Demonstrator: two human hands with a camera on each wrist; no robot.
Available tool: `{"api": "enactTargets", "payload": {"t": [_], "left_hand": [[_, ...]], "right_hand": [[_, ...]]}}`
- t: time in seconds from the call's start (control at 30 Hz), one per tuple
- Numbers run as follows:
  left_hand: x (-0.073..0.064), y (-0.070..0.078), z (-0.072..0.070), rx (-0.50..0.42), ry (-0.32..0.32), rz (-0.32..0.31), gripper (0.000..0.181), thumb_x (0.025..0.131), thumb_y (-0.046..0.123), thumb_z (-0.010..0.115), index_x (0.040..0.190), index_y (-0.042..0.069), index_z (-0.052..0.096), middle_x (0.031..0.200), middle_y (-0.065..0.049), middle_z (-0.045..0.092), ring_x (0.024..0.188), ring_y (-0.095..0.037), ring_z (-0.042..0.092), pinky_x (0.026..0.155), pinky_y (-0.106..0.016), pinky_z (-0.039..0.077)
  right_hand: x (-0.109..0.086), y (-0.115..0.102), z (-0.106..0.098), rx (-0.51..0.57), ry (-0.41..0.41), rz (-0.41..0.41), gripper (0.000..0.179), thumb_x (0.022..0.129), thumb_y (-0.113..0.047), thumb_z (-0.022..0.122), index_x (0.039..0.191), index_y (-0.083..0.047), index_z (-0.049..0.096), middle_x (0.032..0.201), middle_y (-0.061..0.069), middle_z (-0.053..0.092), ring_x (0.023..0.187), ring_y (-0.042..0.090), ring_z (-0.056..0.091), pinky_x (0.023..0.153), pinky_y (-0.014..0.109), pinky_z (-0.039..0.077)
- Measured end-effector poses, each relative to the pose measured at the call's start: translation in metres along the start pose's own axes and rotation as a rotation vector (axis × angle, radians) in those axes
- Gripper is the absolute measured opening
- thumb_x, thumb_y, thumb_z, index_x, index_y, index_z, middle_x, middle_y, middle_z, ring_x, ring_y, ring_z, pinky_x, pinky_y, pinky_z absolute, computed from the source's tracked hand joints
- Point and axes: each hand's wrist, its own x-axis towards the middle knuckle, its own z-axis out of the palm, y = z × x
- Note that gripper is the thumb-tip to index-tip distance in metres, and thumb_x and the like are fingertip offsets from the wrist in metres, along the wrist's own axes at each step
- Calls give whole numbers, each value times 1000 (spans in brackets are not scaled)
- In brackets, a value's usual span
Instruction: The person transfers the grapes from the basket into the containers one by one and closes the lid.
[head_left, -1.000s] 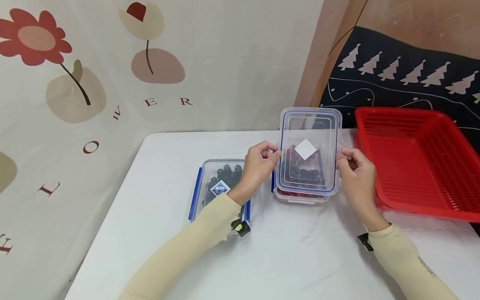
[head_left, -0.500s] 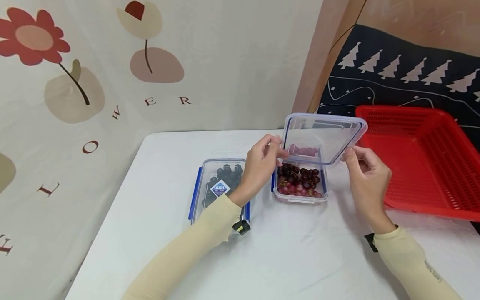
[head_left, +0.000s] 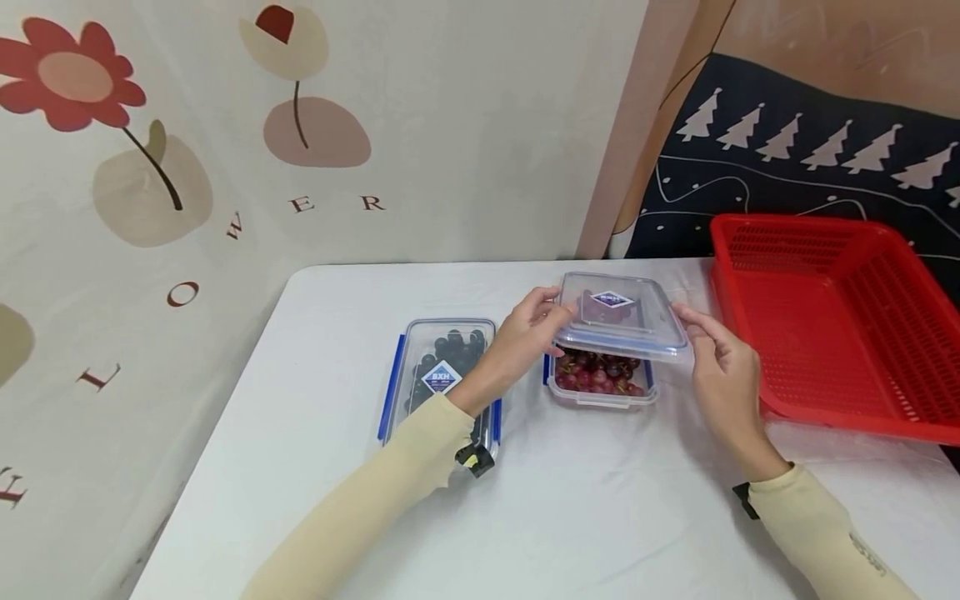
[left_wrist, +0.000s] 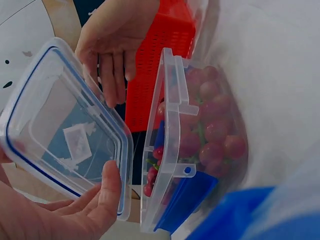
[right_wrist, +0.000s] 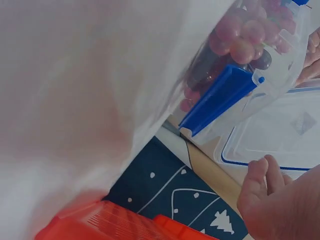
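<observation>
In the head view, a clear plastic lid (head_left: 622, 315) with a diamond sticker is tilted above an uncovered food container (head_left: 603, 400) of red and dark grapes (head_left: 597, 379). My left hand (head_left: 528, 333) pinches the lid's left edge, its thumb on the rim in the left wrist view. My right hand (head_left: 723, 375) holds the lid's right edge near the front corner; in the left wrist view its fingers (left_wrist: 111, 75) are fairly straight beside the rim. The container's blue side clip (right_wrist: 220, 100) hangs unfastened in the right wrist view. The lid covers the container's rear part.
Left of the grapes, a second lidded container (head_left: 446, 346) with dark grapes and blue clips stands partly behind my left forearm. A red plastic basket (head_left: 832, 333) sits at the right of the white table (head_left: 600, 500). A printed cloth wall (head_left: 450, 125) rises behind.
The lid has turned over from nearly upright to a low tilt, its printed sticker now facing up. It has come down over the container, both hands staying at its edges.
</observation>
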Motion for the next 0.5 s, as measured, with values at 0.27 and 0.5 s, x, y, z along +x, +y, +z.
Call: {"api": "enactTargets", "payload": {"t": [0.27, 0.5], "left_hand": [[-3, 0, 6, 354, -60, -39, 81, 106, 30, 65, 172, 4, 28, 146, -18, 61, 129, -27, 60, 107, -42, 51], [-3, -4, 10, 507, -121, -132, 77, 111, 24, 57, 173, 1, 17, 176, -21, 26, 162, -34, 25, 129, -46, 23]], "right_hand": [[-3, 0, -6, -93, -360, 117, 62, 114, -37, 56, 170, -15, 42, 164, 22, 49, 130, 45, 64, 104, 36, 51], [-11, 3, 2, -198, -494, 136, 72, 115, -42, 51, 175, -11, 26, 168, 28, 39, 124, 48, 69, 108, 67, 47]]}}
